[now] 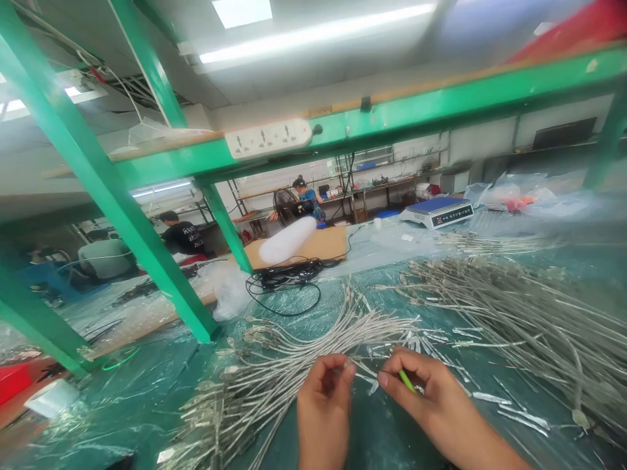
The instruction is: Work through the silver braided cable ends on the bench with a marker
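Note:
My left hand [326, 405] is closed in a pinch around the end of a thin silvery-white cable in front of me. Close beside it, my right hand [426, 388] is curled round a slim bright-green tool [405, 380]; its tip is hidden by my fingers, so its kind is unclear. A short piece of the cable seems to run between the two hands. Just beyond my left hand spreads a bundle of silvery-white cables [289, 365] with small connectors at their ends. Shiny foil-like scraps [524, 418] lie beside and behind my right hand.
A larger pile of cables [519, 307] covers the right side. Behind are a digital scale [438, 213], a black cable coil [289, 274] and a white foam roll [288, 240]. A green frame post [161, 261] stands left; a power strip [269, 138] hangs on the crossbar. Other people sit farther off.

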`<state>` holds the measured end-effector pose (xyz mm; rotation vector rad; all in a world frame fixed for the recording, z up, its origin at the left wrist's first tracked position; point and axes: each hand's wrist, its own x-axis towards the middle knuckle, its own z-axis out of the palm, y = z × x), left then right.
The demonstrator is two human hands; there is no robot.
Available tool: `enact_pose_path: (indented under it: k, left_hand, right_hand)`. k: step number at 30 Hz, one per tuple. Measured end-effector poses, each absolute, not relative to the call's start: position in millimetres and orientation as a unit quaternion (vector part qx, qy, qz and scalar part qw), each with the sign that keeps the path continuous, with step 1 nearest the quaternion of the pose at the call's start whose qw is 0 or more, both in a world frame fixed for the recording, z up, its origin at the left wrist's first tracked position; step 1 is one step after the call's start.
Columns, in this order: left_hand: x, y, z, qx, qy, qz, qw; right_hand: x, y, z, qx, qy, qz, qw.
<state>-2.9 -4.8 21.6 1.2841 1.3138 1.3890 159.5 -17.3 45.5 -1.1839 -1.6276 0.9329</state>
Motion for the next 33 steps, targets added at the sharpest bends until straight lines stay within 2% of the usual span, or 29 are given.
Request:
enact_pose_path:
  k: [5, 10, 17, 21, 26, 33]
  left_hand:
    - [-13.1, 3.8, 19.8, 0.477, 0.530, 0.587, 0.383]
    - [-25.4, 13.2, 27.8, 0.419, 0.484, 0.638, 0.428]
    - [-6.1, -5.0, 41.0, 0.430, 0.405, 0.595, 0.545]
    - [-2.6, -9.7, 42.2, 0.446, 0.385, 0.574, 0.568]
    - [-2.1, -11.4, 43.8, 0.464, 0.375, 0.564, 0.572]
    - [-2.7, -11.0, 41.0, 0.446, 0.342, 0.539, 0.628]
  right_hand:
    - [159.1, -16.1, 43.7, -0.463, -0.656, 0.424, 0.419]
    - [166.0, -8.6, 36.2, -0.454, -0.596, 0.489, 0.448]
    - [168.2, -5.1, 33.3, -0.454, -0.581, 0.491, 0.464]
    - [167.4, -6.5, 35.1, -0.439, -0.571, 0.501, 0.479]
    - [169.3, -5.8, 35.5, -0.390, -0.491, 0.560, 0.541]
    - [166.1, -10.8, 37.1, -0.405, -0.498, 0.506, 0.577]
